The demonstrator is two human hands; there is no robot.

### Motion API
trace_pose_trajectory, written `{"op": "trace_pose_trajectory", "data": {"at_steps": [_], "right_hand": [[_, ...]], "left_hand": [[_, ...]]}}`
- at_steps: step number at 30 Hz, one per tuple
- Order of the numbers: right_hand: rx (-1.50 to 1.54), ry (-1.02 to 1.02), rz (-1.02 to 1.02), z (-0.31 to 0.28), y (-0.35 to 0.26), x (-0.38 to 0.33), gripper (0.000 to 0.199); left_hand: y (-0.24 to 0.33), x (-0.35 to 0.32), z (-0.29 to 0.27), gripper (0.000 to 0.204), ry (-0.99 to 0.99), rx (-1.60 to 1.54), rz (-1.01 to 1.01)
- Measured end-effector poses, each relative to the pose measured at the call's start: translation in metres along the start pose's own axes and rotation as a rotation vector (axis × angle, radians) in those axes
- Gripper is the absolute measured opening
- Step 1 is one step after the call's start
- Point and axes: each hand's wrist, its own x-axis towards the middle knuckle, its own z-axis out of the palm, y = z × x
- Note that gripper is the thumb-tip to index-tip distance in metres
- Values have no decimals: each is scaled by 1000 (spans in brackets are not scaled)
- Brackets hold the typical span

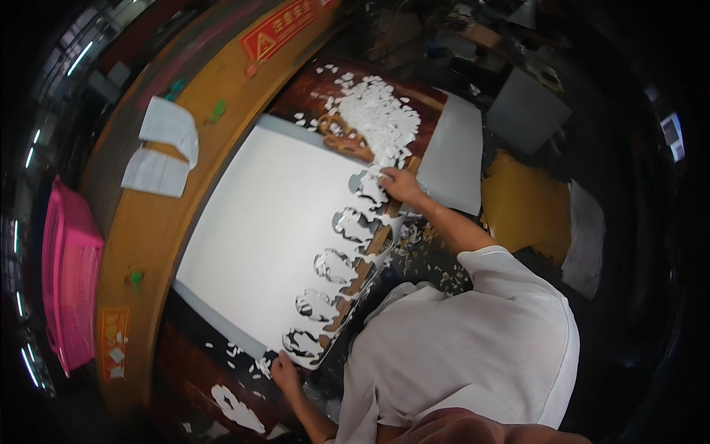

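Observation:
A large white sheet [251, 229] lies on a grey board [218, 318], with a row of ragged cut-out holes along its near right edge. My right hand [401, 185] is closed on the sheet's far right corner, by the cut-outs. My left hand [285, 371] is closed at the sheet's near corner, its fingertips partly hidden. Beyond the sheet, close to my right hand, rests a brown shaped cutting die [346, 138]. A heap of small white cut pieces [379, 111] spreads past it.
A yellow machine beam [137, 244] runs along the left, with papers [159, 174] on it. A pink plastic basket [74, 274] stands beyond it. A white scrap [237, 408] lies near my left forearm. To the right are a pale sheet [451, 152] and yellow material [525, 207].

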Motion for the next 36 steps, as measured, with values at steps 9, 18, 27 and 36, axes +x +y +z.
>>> {"op": "trace_pose_trajectory", "data": {"at_steps": [9, 18, 27, 36], "right_hand": [[-54, -11, -50, -24, -15, 15, 46], [-83, -174, -198, -9, -94, 123, 67], [-456, -339, -106, 16, -96, 157, 80], [-360, -393, -17, 25, -86, 187, 115]], "left_hand": [[-17, 7, -5, 47, 51, -91, -45], [-36, 9, 18, 50, 189, -175, -39], [-14, -33, 28, 38, 284, 92, 25], [30, -40, 46, 41, 359, -143, -171]]}}
